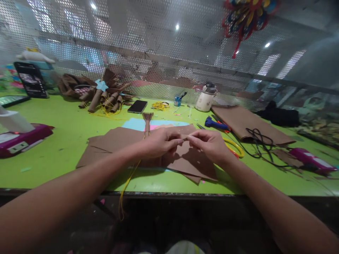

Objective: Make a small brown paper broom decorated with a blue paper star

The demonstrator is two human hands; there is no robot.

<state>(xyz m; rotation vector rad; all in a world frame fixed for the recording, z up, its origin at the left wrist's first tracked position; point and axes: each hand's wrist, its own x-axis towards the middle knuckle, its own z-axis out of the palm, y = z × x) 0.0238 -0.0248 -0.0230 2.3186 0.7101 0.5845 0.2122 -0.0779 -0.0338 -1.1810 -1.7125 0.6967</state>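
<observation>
Above the brown paper sheets, my left hand and my right hand nearly meet fingertip to fingertip. Both are closed in a pinch. A small thin brown strip, which looks like paper, shows between them; its ends are hidden by the fingers. Just beyond my left wrist lies a rolled brown paper piece with a fringed end. Yellow string hangs from near it over the table's front edge. Light blue paper and some pink paper stick out behind the brown sheets.
Rolled paper bundles lie at the back left, beside a black phone. A white bottle stands at the back. Rightward are a blue glue gun, a yellow ring, black cable and folded brown paper. A purple power strip sits left.
</observation>
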